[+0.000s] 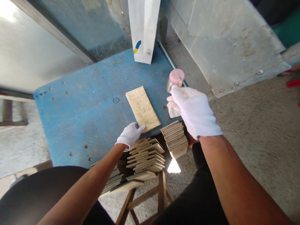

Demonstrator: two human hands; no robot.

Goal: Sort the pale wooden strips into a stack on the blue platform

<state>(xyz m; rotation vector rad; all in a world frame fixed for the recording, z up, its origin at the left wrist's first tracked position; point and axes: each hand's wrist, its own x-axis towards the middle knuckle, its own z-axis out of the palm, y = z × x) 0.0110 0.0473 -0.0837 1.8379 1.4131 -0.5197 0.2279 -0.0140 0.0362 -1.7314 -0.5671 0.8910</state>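
My left hand point(131, 134), in a white glove, is at the near left corner of a thin pale wooden board point(143, 107). Its thumb and fingers are closed about that corner; the board lies flat on a blue table point(82, 112), with faint dark marks on its face. My right hand point(192, 106), also gloved in white, is raised over the table's right edge with thumb and fingers drawn together. Whatever they pinch is hidden. Just beyond those fingertips stands a container with a pink lid point(177, 76). Below them shows a white cloth or paper point(173, 112).
Stacked wooden boards point(146, 156) sit on a wooden stool point(161, 190) between my legs, and another row of boards point(175, 137) is to their right. A tall white paper bag point(143, 34) stands at the table's back. Metal panels point(225, 43) rise at the right.
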